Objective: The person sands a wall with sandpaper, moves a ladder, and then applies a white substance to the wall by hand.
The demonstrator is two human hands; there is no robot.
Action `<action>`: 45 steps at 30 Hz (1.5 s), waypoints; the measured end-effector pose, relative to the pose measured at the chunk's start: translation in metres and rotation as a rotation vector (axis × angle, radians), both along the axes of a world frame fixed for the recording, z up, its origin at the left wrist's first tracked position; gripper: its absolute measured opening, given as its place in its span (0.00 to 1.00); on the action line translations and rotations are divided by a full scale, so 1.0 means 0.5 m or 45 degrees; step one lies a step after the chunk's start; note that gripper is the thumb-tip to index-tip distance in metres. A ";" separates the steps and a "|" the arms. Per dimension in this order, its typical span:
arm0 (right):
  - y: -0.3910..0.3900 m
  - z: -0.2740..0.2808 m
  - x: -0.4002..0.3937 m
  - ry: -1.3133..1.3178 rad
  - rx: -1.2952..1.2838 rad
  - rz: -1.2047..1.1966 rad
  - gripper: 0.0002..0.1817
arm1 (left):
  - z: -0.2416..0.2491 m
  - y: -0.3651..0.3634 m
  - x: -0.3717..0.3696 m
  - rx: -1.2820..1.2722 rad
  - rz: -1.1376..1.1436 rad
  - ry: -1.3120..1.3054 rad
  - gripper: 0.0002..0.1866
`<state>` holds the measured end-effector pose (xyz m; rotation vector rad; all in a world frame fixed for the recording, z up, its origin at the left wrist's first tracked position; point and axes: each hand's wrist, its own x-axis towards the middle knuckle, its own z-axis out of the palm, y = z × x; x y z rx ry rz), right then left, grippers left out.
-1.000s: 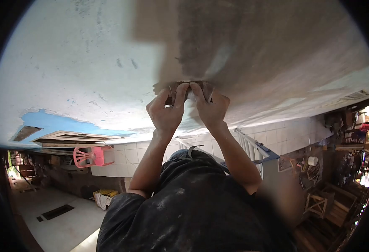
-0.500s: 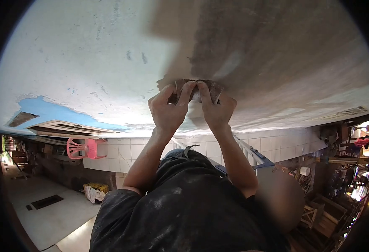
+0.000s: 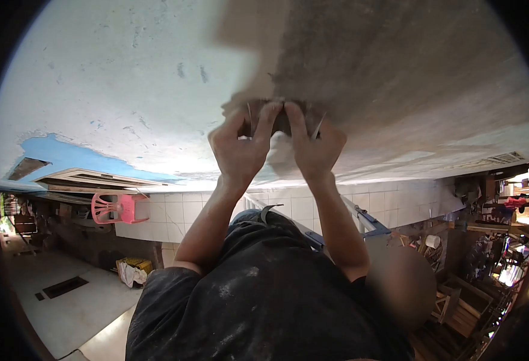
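Both of my hands press a dark brown sheet of sandpaper (image 3: 283, 124) against the plastered wall (image 3: 138, 78). My left hand (image 3: 240, 149) is closed on the sheet's left part, thumb laid along it. On the other end, my right hand (image 3: 320, 150) grips in the same way, and the two thumb tips nearly meet in the middle. Bent-up sheet edges show beside both thumbs. My fingers hide much of the sheet. The wall is pale on the left, with scuffs and small blue spots, and in brown shadow on the right.
A ladder (image 3: 361, 218) stands beneath me on white tiles (image 3: 186, 207). To the left are a pink plastic chair (image 3: 120, 208), a yellow box (image 3: 133, 271) and a bare blue wall patch (image 3: 78, 155). Wooden furniture (image 3: 464, 304) and clutter stand at the lower right.
Both hands have slid a little up the wall in view, carrying the sandpaper along, and have spread slightly apart. The grip stays the same.
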<state>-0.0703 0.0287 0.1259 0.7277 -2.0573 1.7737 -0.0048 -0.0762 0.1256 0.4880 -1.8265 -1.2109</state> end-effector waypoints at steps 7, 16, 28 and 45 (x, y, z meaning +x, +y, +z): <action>-0.001 -0.050 -0.003 -0.096 0.048 0.064 0.09 | -0.035 -0.007 0.011 -0.005 -0.025 -0.114 0.11; -0.011 0.029 0.003 -0.125 -0.015 0.106 0.09 | 0.051 -0.012 0.008 -0.045 0.011 0.107 0.15; -0.025 0.043 0.007 -0.161 -0.057 0.151 0.12 | 0.038 -0.023 0.024 -0.247 0.147 -0.058 0.14; -0.022 0.028 0.013 -0.268 -0.066 0.147 0.10 | 0.015 -0.026 0.017 -0.160 0.051 0.050 0.10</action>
